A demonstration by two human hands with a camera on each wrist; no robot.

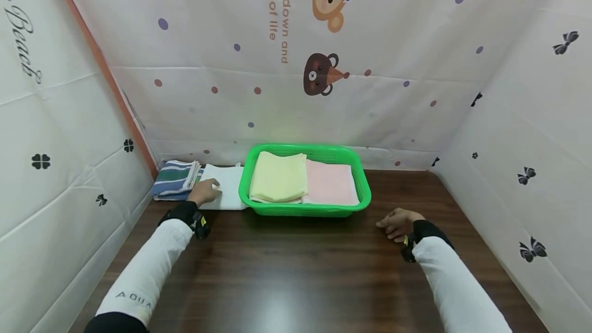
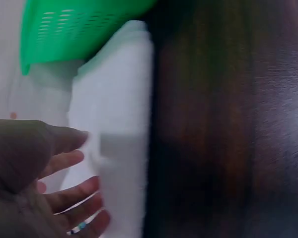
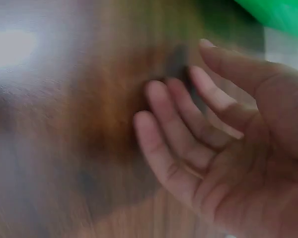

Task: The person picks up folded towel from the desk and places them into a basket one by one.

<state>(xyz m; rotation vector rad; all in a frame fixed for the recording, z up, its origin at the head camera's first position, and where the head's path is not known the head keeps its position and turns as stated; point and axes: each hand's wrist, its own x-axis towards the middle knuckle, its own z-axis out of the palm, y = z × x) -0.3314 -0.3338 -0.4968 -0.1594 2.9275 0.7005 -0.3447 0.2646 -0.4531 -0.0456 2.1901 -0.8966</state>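
Observation:
My left hand (image 1: 205, 192) is over the near left part of a folded white towel (image 1: 229, 189). In the left wrist view its fingers (image 2: 74, 194) are loosely bent and apart from the thumb, fingertips right at the white cloth, with nothing pinched between them. Left of that lies a folded striped towel (image 1: 174, 180) in blue, green and white. A green plastic basket (image 1: 302, 210) holds a folded yellow towel (image 1: 279, 176) and a folded pink towel (image 1: 329, 184) side by side. My right hand (image 1: 400, 224), loosely curled and holding nothing, is low over the table, right of the basket.
The dark brown wooden table (image 1: 287, 271) is glossy. A pale printed sheet (image 1: 277, 102) hangs right behind the basket, and similar sheets (image 1: 504, 137) close off the left and right sides. The white towel lies close against the basket's left end.

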